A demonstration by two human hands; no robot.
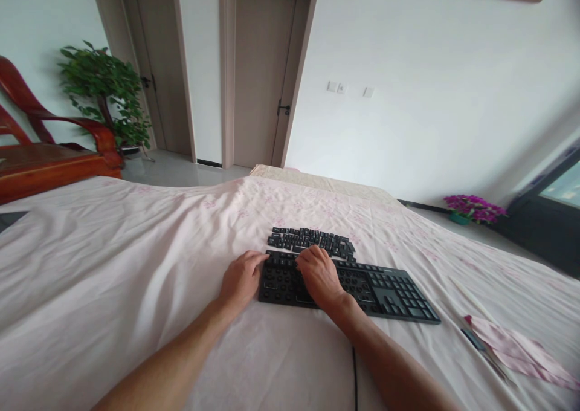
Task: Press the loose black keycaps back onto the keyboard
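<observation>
A black keyboard [385, 299] lies on the pale pink bedsheet, and many sockets in its letter section have no keycaps. The number pad and function row at the right still carry theirs. At the keyboard's upper left corner, my left hand [242, 276] grips the edge, its fingertips reaching the top row of keys. My right hand [319, 276] rests over the left-middle part with its fingers curled together near the top row; whatever is between the fingertips is hidden. Loose black keycaps [330, 240] lie in rows just beyond the keyboard.
To the right lie a folded pink cloth [521, 347] and a thin dark-handled tool [473, 339]. A black cable [355, 375] runs toward me under my right forearm. A wooden chair [86, 148], a leafy plant [99, 84] and purple flowers [473, 207] stand beyond the sheet [149, 278].
</observation>
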